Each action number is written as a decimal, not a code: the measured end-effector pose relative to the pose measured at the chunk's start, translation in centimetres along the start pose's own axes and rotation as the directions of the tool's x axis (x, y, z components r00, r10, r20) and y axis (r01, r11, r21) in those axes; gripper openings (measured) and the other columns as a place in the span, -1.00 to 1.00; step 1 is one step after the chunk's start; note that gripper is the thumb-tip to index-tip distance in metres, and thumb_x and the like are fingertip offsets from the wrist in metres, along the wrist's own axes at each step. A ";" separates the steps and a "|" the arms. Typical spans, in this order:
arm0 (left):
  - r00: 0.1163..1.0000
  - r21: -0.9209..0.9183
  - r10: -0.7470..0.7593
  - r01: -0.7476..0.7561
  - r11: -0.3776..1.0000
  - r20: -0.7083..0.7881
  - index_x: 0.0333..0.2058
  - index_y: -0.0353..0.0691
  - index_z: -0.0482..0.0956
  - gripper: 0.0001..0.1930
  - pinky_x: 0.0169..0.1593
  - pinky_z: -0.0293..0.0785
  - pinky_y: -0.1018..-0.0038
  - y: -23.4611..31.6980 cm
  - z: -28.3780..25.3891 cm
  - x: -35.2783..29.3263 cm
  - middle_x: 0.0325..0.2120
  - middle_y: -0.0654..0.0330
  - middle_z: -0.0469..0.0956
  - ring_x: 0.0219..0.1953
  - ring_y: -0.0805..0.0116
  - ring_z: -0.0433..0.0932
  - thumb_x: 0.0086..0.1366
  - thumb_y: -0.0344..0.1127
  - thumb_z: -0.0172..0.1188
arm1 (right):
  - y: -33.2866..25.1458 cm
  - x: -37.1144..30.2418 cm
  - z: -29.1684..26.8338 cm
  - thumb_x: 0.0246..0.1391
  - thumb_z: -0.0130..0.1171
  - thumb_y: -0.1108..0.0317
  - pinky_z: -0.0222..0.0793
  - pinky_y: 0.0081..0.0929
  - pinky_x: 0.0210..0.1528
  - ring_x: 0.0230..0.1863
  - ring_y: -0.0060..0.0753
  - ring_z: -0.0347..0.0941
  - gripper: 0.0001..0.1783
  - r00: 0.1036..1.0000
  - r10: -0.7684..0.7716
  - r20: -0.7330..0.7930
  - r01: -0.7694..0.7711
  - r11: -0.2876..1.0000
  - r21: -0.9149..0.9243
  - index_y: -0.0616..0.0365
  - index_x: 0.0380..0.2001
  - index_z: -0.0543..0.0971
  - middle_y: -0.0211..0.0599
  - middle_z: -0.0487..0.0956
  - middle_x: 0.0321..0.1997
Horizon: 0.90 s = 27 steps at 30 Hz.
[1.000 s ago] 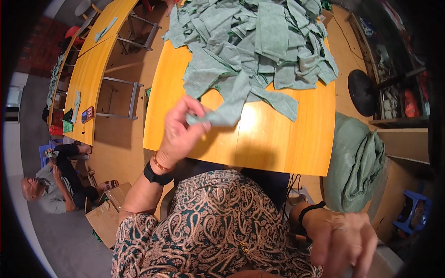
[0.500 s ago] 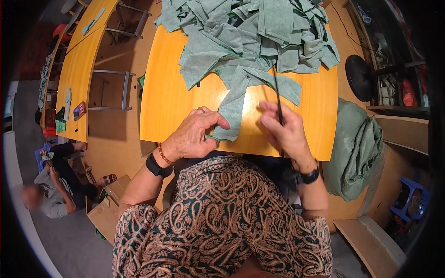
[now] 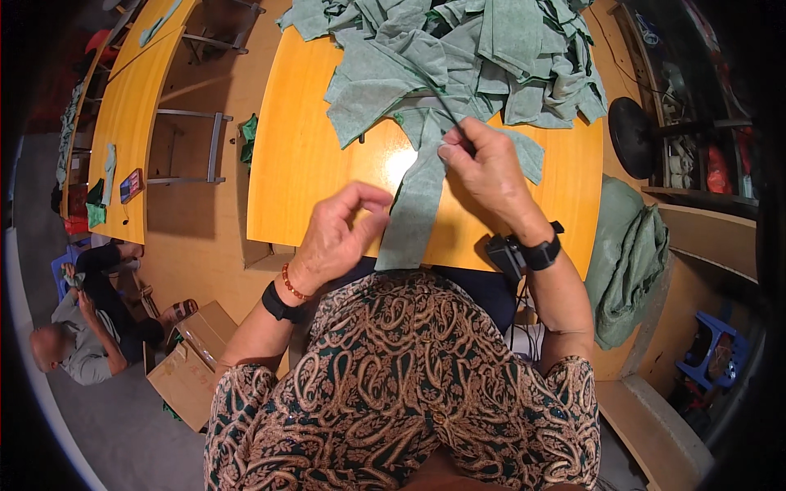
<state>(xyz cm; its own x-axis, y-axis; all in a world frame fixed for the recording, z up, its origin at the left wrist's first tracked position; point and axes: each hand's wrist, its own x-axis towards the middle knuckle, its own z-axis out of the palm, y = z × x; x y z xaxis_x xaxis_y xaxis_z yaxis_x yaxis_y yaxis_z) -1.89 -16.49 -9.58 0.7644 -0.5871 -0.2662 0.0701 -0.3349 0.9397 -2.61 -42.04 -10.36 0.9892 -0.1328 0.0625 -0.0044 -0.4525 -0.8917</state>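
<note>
A grey-green cloth strip runs from the heap down to the table's near edge. Beside its left edge is my left hand, fingers loosely curled, thumb and forefinger slightly apart, with no cloth visible between them. My right hand is closed round a thin dark rod, which slants up and left over the cloth; its exact kind cannot be made out. That hand hovers at the strip's upper end, near another grey-green piece lying to its right.
A large heap of grey-green cloth pieces covers the far part of the yellow table. A big green sack stands at the right. Leftward are a second table, a cardboard box and a seated person.
My right hand has moved up and left, tilting the rod leftward over the heap. My left hand has come off the strip, whose lower end now lies straighter and nearer me.
</note>
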 end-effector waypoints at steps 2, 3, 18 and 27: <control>0.994 -0.053 0.069 -0.074 0.996 -0.089 -0.02 -0.36 0.49 -0.67 0.06 0.44 0.46 -0.2 0.3 1.0 -0.07 0.15 0.58 -0.05 0.41 0.52 0.35 -0.27 0.18 | -1.2 -0.3 -1.3 0.05 0.26 0.39 0.31 -0.54 -0.42 -0.50 -0.54 0.37 -0.83 0.995 0.091 0.027 -0.094 0.985 0.144 0.29 -0.42 0.52 -0.35 0.52 -0.54; 0.986 -0.078 0.101 -0.112 0.991 -0.135 0.01 -0.37 0.48 -0.67 0.06 0.44 0.48 -0.2 0.5 1.7 -0.08 0.16 0.58 -0.06 0.44 0.51 0.38 -0.28 0.15 | -1.7 -0.4 -1.9 0.04 0.27 0.39 0.29 -0.58 -0.43 -0.49 -0.64 0.33 -0.83 0.990 0.135 0.044 -0.141 0.966 0.215 0.28 -0.42 0.53 -0.43 0.51 -0.55; 0.970 -0.778 0.113 0.103 0.619 0.218 0.13 -0.31 0.37 -0.58 -0.02 0.50 0.57 3.0 2.4 4.2 -0.11 0.24 0.56 -0.14 0.56 0.54 0.31 -0.46 0.16 | -1.0 1.5 -2.2 0.04 0.27 0.37 0.38 -0.59 -0.29 -0.37 -0.66 0.41 -0.76 0.994 0.076 -0.079 -0.062 0.985 0.160 0.31 -0.25 0.58 -0.42 0.56 -0.46; 0.971 -0.794 0.083 0.131 0.593 0.223 0.25 -0.34 0.23 -0.42 0.01 0.52 0.49 2.2 0.9 5.0 0.03 0.10 0.52 -0.03 0.42 0.56 0.24 -0.53 0.09 | -3.6 -2.4 -2.1 0.08 0.26 0.40 0.40 -0.63 -0.26 -0.33 -0.70 0.44 -0.75 0.981 0.190 0.049 -0.196 0.935 0.297 0.32 -0.19 0.60 -0.42 0.60 -0.38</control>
<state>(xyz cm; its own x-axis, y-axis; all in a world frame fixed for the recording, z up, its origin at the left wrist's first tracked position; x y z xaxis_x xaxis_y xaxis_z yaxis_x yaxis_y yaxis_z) 1.51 -20.79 -9.03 0.6057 -0.7621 -0.2286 0.6511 0.3096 0.6929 -5.33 -41.92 -6.31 0.9764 -0.1726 -0.1300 -0.1542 -0.1352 -0.9787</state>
